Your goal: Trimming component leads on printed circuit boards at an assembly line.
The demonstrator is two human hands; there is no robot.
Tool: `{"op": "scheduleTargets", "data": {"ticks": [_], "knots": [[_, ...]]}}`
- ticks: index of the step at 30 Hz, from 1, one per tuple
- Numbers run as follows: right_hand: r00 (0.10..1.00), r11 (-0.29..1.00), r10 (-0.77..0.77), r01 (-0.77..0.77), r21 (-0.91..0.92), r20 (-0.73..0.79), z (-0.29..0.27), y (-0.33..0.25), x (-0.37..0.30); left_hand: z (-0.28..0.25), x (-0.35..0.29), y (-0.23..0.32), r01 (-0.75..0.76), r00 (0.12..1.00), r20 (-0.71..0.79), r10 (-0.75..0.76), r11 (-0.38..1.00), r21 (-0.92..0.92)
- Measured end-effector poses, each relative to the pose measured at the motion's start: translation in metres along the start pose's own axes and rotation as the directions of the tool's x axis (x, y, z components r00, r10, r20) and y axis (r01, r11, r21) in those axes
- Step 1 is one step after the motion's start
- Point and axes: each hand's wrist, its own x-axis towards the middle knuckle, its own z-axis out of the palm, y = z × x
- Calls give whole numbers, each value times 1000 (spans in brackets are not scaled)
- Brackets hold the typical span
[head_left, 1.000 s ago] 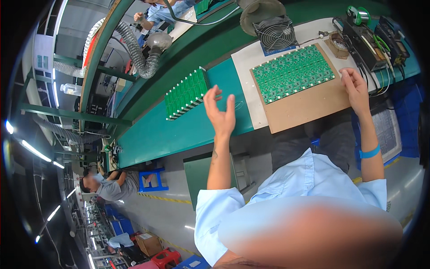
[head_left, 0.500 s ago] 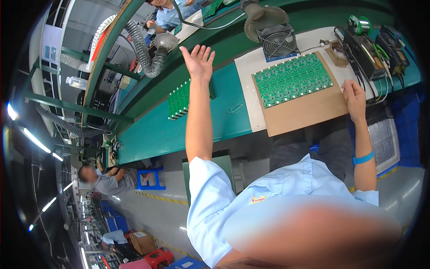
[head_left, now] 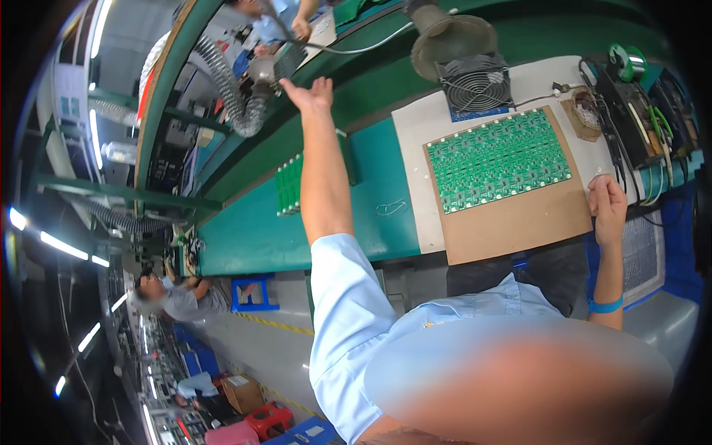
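Note:
My left hand (head_left: pixel 315 96), palm showing, reaches far out past the bench toward a person across from me. Its fingers are spread and hold nothing. Just beyond its fingertips is a dark grey-green slab (head_left: pixel 289 59) beside that person's hand (head_left: pixel 301 28); what kind of thing it is cannot be made out. My right hand (head_left: pixel 608 208) has its fingers curled closed near the right edge of a brown cardboard sheet (head_left: pixel 512 233), with nothing visible in them. On that cardboard lies a large green circuit board panel (head_left: pixel 500 159). Partly behind my left forearm stand several green circuit boards (head_left: pixel 289 187).
A fan (head_left: pixel 478 90) stands beyond the panel under a fume hood (head_left: pixel 452 44). To the right are a solder spool (head_left: pixel 627 62), black soldering units (head_left: pixel 630 111) and a small tray (head_left: pixel 582 115). A thin wire loop (head_left: pixel 391 208) lies on the green mat. A flexible duct (head_left: pixel 230 89) hangs at left.
The person across has brought the dark slab close to my left hand. My left fingers have bent somewhat. The bench and my right hand sit lower in view as the camera moved.

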Motion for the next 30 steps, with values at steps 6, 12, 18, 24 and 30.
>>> {"op": "scheduleTargets", "data": {"ticks": [6,12,18,24,30], "knots": [[999,999,-45,45,-29,10,20,-17,-7,8,20,-21,-42,974,224,38,999,17],[965,951,-258,247,-188,-36,-29,-75,-43,19,-21,-17,178,850,486,-203,979,97],[780,604,-604,311,-734,-166,-71,-107,21,23,-68,13,164,780,589,-212,977,135],[778,2,-616,156,-988,121,-135,-79,131,3,-144,45,-78,853,523,-1,989,129],[896,-49,-425,122,-991,132,-150,-54,195,-104,-268,52,-335,908,315,277,931,146]]}}
